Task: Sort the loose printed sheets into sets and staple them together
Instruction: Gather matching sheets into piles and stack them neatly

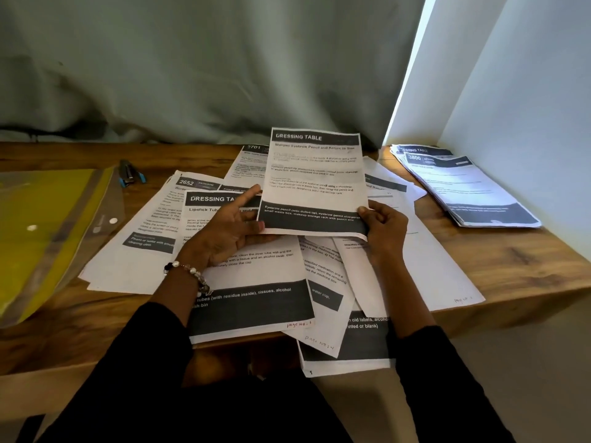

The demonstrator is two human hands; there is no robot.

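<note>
Head view: left hand [233, 228] and right hand [382, 225] pinch an upright sheet [315, 180], heading pointing away, above loose sheets [256, 302]

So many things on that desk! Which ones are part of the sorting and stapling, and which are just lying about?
Part of the job:
- held sheet, gripped by left hand and right hand
- loose sheets spread on the desk
- stack of sheets at the right
- stapler

Just lying about:
- yellow plastic folder
- grey curtain
</note>
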